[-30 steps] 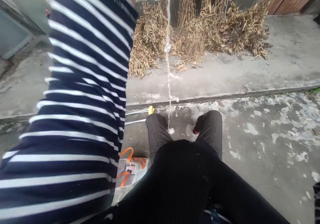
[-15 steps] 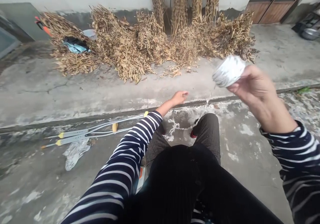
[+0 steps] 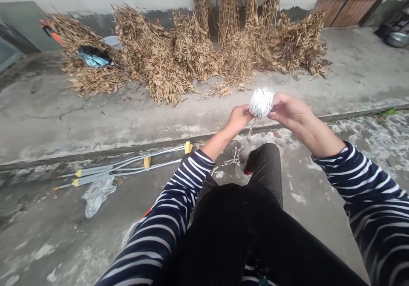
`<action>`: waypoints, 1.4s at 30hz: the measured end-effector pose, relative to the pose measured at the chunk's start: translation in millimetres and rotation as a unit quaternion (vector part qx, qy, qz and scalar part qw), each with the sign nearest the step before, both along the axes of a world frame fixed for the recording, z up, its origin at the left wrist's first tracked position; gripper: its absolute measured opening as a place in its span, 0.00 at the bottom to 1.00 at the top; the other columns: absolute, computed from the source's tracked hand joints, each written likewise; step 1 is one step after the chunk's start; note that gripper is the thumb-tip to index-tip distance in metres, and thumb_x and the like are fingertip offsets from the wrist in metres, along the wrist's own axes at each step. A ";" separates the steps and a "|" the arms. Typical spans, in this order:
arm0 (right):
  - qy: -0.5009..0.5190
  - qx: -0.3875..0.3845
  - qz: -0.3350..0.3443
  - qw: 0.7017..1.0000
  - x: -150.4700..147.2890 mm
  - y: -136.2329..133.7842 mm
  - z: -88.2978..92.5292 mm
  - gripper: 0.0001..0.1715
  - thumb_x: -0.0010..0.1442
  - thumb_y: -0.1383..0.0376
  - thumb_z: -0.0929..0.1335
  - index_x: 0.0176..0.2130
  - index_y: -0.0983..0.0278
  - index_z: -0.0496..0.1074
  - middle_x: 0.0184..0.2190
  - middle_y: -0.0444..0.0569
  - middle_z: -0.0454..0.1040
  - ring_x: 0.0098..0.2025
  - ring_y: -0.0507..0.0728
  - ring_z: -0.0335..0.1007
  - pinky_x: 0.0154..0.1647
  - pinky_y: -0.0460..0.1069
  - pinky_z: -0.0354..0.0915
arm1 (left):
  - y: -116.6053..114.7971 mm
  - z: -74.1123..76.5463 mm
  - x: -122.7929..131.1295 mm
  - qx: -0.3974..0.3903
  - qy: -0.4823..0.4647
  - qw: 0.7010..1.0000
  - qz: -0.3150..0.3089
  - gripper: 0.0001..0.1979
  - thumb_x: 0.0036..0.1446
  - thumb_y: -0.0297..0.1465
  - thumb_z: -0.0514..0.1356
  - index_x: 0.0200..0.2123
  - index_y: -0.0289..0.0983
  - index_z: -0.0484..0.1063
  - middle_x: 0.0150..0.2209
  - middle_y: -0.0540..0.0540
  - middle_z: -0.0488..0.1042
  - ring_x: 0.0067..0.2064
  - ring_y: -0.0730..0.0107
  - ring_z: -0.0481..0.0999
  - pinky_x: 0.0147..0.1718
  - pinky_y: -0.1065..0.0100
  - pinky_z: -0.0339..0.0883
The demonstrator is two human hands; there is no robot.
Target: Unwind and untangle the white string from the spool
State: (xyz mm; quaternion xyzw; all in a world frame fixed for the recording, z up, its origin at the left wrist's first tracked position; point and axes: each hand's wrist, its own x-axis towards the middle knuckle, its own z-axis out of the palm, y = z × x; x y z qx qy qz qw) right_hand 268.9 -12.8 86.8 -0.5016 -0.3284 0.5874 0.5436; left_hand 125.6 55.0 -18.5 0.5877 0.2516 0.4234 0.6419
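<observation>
A white ball of string [image 3: 261, 102] with dark flecks is held up in front of me, above the step. My left hand [image 3: 240, 119] grips its lower left side, fingers closed against it. On the right side, my right hand [image 3: 290, 110] pinches the ball between thumb and fingers. A short strand dangles beneath the ball. More loose white string [image 3: 235, 160] trails in a tangle on the ground between my legs; whether it joins the ball I cannot tell.
Dried plant bundles [image 3: 162, 60] lean along the wall, with a dark and light-blue cloth [image 3: 96, 58] among them. A raised concrete ledge [image 3: 105, 128] crosses ahead. Crutches [image 3: 121, 166] and a clear plastic bag [image 3: 98, 195] lie at left. A metal basin [image 3: 398, 39] stands far right.
My right hand has brought the ball of string left and lower. My left hand has risen to meet it and now grips it too. The loose string on the ground has shifted.
</observation>
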 end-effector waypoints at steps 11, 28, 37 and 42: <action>-0.004 0.060 0.019 0.998 15.8 0.9 25.1 0.17 0.40 0.72 0.73 0.34 0.63 0.71 0.27 0.43 0.66 0.25 0.47 0.57 0.20 0.45 0.52 | -11.6 -18.0 -23.5 0.023 0.073 0.997 -0.025 0.08 0.61 0.30 0.64 0.32 0.33 0.80 0.31 0.47 0.83 0.37 0.71 0.78 0.48 0.69 0.68; 0.017 0.141 -0.131 0.981 62.0 -11.3 76.1 0.23 0.37 0.80 0.75 0.25 0.60 0.63 0.19 0.38 0.59 0.24 0.47 0.45 0.19 0.44 0.54 | -53.6 -117.6 -83.4 -0.132 0.218 0.962 -0.096 0.10 0.54 0.30 0.59 0.33 0.35 0.81 0.31 0.45 0.83 0.42 0.60 0.83 0.56 0.58 0.72; -0.075 0.007 -0.006 0.997 -4.2 -10.2 4.2 0.16 0.43 0.66 0.76 0.32 0.60 0.69 0.26 0.46 0.71 0.31 0.55 0.68 0.24 0.49 0.64 | 2.8 -1.2 1.8 -0.053 -0.004 0.998 -0.035 0.22 0.53 0.25 0.70 0.52 0.32 0.77 0.49 0.38 0.83 0.45 0.59 0.83 0.38 0.64 0.79; -0.034 -0.006 -0.021 0.999 8.4 -6.1 -11.4 0.17 0.44 0.63 0.76 0.32 0.60 0.68 0.27 0.47 0.71 0.33 0.56 0.69 0.24 0.48 0.62 | -22.8 2.2 3.3 -0.099 0.025 0.994 -0.045 0.09 0.67 0.28 0.62 0.32 0.32 0.74 0.22 0.51 0.75 0.20 0.79 0.72 0.22 0.74 0.66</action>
